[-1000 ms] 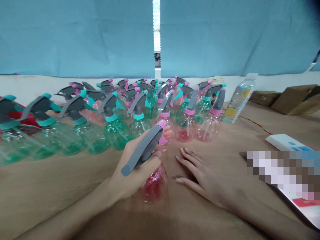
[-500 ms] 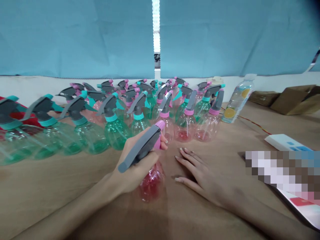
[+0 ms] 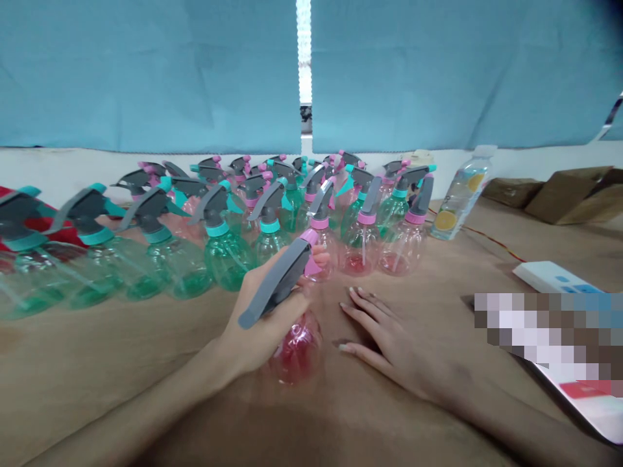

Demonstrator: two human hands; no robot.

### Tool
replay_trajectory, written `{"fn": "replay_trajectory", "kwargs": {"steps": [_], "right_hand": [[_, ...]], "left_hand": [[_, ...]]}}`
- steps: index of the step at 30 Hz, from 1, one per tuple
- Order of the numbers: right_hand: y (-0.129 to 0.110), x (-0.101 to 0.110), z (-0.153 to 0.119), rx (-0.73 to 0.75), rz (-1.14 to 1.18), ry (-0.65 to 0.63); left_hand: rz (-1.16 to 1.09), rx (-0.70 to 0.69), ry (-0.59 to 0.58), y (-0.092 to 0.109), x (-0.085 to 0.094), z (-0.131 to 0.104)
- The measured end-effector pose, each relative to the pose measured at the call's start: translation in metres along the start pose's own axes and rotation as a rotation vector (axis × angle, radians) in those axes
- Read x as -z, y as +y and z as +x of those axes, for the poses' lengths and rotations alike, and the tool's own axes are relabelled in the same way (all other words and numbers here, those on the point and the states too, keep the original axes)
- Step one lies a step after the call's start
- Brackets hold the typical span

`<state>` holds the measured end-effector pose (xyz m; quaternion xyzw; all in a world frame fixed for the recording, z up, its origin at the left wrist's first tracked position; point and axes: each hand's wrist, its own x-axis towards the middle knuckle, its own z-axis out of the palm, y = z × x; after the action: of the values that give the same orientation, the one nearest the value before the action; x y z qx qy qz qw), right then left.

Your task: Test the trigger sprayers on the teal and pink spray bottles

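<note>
The left hand point(image 3: 265, 311) curls closed round the neck of the pink spray bottle point(image 3: 298, 347), near the tabletop's point(image 3: 160, 370) front edge. The right hand point(image 3: 389, 337) lies open, palm down, touching the tabletop just beside it, fingers slightly spread, holding nothing.

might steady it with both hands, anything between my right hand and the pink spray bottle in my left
Nothing visible stands between the right hand and the pink spray bottle, only bare tabletop. The other spray bottles stand farther back.
</note>
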<state>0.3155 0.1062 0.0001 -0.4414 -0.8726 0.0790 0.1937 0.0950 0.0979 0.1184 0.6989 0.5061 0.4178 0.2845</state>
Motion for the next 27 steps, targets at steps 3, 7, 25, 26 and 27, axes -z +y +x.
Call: {"fn": "replay_trajectory", "kwargs": {"steps": [3,7,25,26,27], "right_hand": [[-0.001,0.001,-0.001,0.005,0.012,0.014],[-0.002,0.003,-0.001,0.004,0.005,0.021],[-0.005,0.006,0.001,0.008,-0.027,-0.017],[-0.004,0.006,0.001,0.005,-0.029,-0.015],[-0.004,0.005,0.001,0.005,-0.031,-0.016]], "left_hand": [[-0.014,-0.010,-0.024,0.000,-0.003,0.001],[-0.015,-0.020,-0.050,0.004,-0.006,0.004],[-0.012,-0.010,-0.005,0.010,-0.006,0.003],[-0.013,-0.018,-0.004,0.009,-0.006,0.004],[-0.013,-0.026,-0.002,0.008,-0.006,0.004]]}}
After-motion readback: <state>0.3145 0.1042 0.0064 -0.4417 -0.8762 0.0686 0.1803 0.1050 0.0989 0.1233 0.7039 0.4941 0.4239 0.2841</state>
